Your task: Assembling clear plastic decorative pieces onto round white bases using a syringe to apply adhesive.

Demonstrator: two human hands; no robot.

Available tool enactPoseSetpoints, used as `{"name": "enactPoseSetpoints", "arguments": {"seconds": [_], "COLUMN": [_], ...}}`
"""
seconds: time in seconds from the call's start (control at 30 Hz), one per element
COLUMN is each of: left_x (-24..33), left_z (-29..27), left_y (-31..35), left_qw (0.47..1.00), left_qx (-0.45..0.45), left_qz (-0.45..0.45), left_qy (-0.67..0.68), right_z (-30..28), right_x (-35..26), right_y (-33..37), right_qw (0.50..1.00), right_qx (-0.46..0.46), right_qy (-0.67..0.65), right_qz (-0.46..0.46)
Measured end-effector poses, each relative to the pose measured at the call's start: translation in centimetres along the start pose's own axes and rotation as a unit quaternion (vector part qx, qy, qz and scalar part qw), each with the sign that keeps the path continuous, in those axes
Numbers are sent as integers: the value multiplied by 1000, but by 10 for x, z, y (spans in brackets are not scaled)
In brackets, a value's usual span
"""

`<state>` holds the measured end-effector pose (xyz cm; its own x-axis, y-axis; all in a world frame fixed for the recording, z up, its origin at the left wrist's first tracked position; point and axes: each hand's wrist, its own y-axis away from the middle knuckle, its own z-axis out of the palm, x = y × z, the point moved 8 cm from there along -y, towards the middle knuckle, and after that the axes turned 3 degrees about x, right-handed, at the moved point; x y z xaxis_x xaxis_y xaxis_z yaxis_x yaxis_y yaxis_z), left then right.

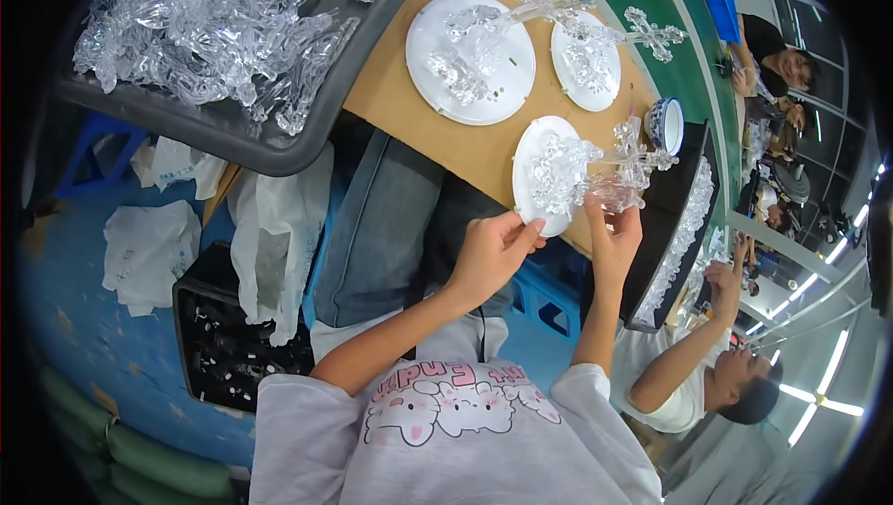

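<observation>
A white round base (528,184) carries a clear ornament with a cross-shaped top (635,159), tilted toward the right. My left hand (498,249) pinches the near rim of this base between thumb and fingers. To its right, my right hand (614,231) is closed on a clear plastic piece (616,196) beside the cross's stem; whether that piece is joined to the ornament, I cannot tell. Beyond my hands, two more white bases stand on the brown board: a larger base (514,86) and a smaller base (605,96), each bearing clear figures and a cross.
A large black tray (307,133) heaped with clear plastic parts (223,40) is at the left. Past the brown board (400,100), a blue-and-white bowl (664,126) and another black tray (642,272) of clear parts stand right. A co-worker (693,375) sits close on that side.
</observation>
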<state>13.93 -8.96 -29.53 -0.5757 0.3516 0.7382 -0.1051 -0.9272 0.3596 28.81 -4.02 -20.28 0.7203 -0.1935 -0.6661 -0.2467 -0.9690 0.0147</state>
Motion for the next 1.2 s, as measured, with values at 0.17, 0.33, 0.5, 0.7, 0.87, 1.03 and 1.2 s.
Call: {"name": "enactPoseSetpoints", "arguments": {"seconds": [0.17, 0.33, 0.5, 0.7, 0.87, 1.03, 1.2], "left_x": [21, 38, 35, 21, 16, 11, 6], "left_z": [7, 15, 26, 35, 31, 30, 28], "left_y": [-1, -8, -10, -14, -12, -12, -15], "left_qw": [1000, 997, 986, 955, 953, 955, 958], "left_qx": [-22, -66, -72, -123, -108, -107, -116], "left_qz": [7, 7, 44, -27, -33, -44, -32], "left_qy": [3, 36, 147, 267, 281, 273, 261], "right_z": [3, 2, -1, 1, -3, -2, -1], "right_x": [-7, -12, -11, -3, 9, 7, 5], "right_y": [-8, -17, -17, -19, -12, -13, -14], "right_qw": [999, 996, 990, 983, 970, 975, 980], "right_qx": [-23, -52, -58, -96, -86, -85, -119], "right_qy": [-46, -65, -114, -112, -162, -144, -99], "right_qz": [-12, 28, 66, 110, 160, 144, 128]}}
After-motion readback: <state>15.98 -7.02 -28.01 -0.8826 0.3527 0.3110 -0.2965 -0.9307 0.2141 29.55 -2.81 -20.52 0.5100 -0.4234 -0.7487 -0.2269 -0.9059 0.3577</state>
